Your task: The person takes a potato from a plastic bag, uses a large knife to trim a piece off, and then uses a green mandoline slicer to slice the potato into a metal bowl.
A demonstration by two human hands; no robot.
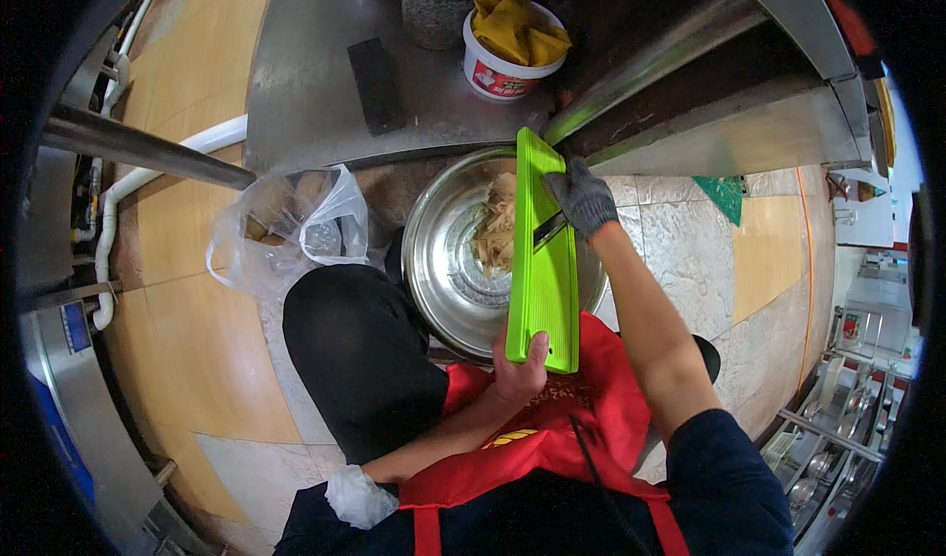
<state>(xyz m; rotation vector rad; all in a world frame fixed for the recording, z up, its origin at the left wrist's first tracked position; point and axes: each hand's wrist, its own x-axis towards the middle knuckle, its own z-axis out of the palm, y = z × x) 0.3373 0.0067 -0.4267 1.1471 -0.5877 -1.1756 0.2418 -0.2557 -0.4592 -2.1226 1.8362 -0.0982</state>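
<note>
My bare left hand (522, 367) grips the near end of a bright green plastic mandoline slicer (544, 297), its thumb over the top face. The slicer stands tilted over a round stainless steel basin (436, 290). Pale thin slices (494, 242) of some food lie in the basin, partly covered by the slicer. My right hand (580, 200), in a grey knitted glove, is at the slicer's right edge, beside the metal blade (549, 231). Whether anything is under its fingers is hidden.
A clear plastic bag (325, 201) holding roundish brownish items stands left of the basin. On the metal shelf (303, 76) ahead are a dark rectangular block (375, 87), a stone mortar (436, 13) and a white tub (502, 76) with a yellow cloth (517, 28). A metal table leg (650, 65) slants close by.
</note>
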